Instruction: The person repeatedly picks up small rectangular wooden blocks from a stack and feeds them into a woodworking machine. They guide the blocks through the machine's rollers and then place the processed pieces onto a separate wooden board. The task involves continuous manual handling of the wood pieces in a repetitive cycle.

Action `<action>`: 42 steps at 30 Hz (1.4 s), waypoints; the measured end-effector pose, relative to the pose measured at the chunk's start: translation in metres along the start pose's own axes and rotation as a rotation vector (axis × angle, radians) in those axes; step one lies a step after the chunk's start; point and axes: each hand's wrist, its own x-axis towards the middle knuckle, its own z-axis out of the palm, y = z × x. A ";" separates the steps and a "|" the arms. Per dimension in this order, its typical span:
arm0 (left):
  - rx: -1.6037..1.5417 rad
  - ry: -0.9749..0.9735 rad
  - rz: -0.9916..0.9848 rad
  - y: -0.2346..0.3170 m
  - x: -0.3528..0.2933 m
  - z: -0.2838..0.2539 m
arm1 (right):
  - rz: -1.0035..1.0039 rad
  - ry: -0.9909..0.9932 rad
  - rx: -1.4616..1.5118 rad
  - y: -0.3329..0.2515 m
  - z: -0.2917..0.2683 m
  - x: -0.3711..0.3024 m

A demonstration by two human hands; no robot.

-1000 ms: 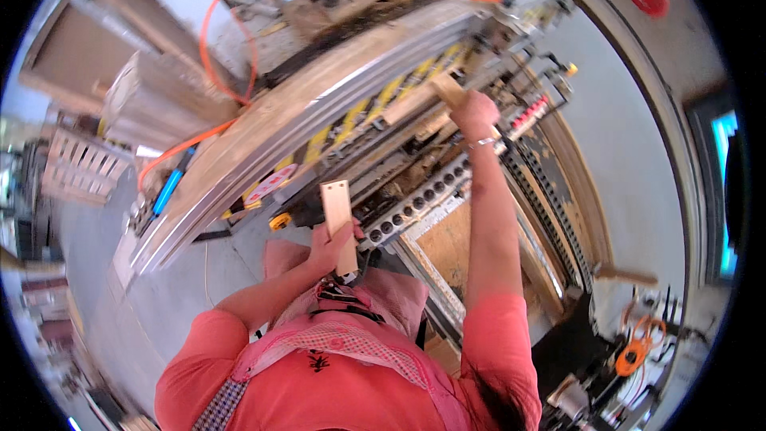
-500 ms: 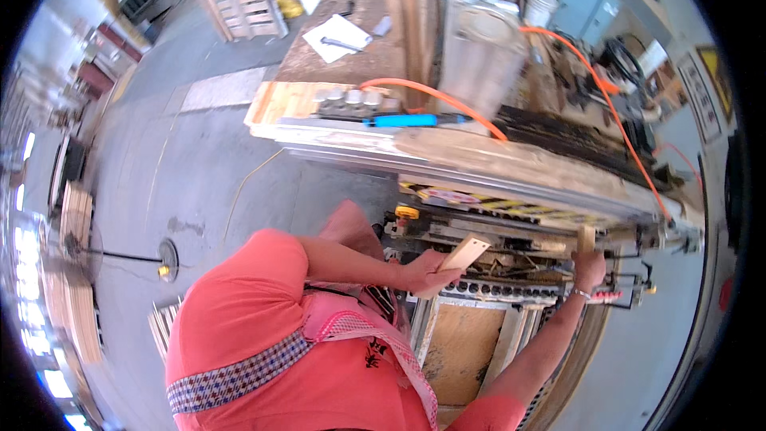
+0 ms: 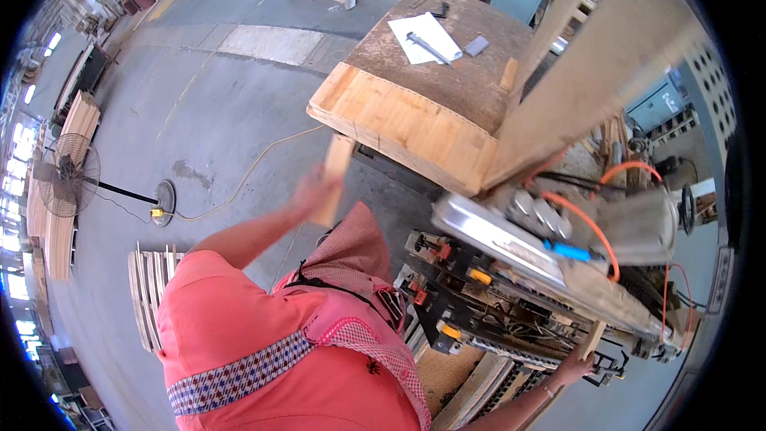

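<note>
My left hand (image 3: 313,191), blurred by motion, is wrapped round a short flat wooden board (image 3: 338,161). It is held over the floor, just in front of the near left corner of a workbench. On the right, my right hand (image 3: 574,368) grips a second small wooden board (image 3: 592,338) at the right end of a machine (image 3: 491,291) with rails, black fittings and yellow and red parts. The machine partly hides that board's lower end, and I cannot tell whether the board rests on it.
The brown bench (image 3: 471,84) carries a row of light wood pieces (image 3: 407,124), a white sheet (image 3: 423,38) and a caliper-like tool (image 3: 431,48). A tall plank (image 3: 594,68) rises beside it. An orange hose (image 3: 586,219) crosses the machine. A standing fan (image 3: 70,174) is at left.
My view has turned to the left. The left hand has carried its board away from the machine toward the bench corner. My right hand remains at the machine's right end with its board.
</note>
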 end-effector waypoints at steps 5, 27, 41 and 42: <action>-0.083 0.190 0.049 -0.074 0.222 -0.111 | 0.223 -0.083 -0.068 -0.047 -0.033 -0.089; 0.045 0.033 -0.159 -0.170 0.489 -0.026 | 0.041 -0.715 -0.289 -0.142 -0.123 -0.348; -0.351 -0.513 -0.067 -0.209 0.524 -0.032 | 0.468 -0.694 -0.195 -0.202 -0.181 -0.433; -0.282 -0.554 -0.018 -0.201 0.521 -0.047 | 0.579 -0.580 -0.133 -0.201 -0.182 -0.451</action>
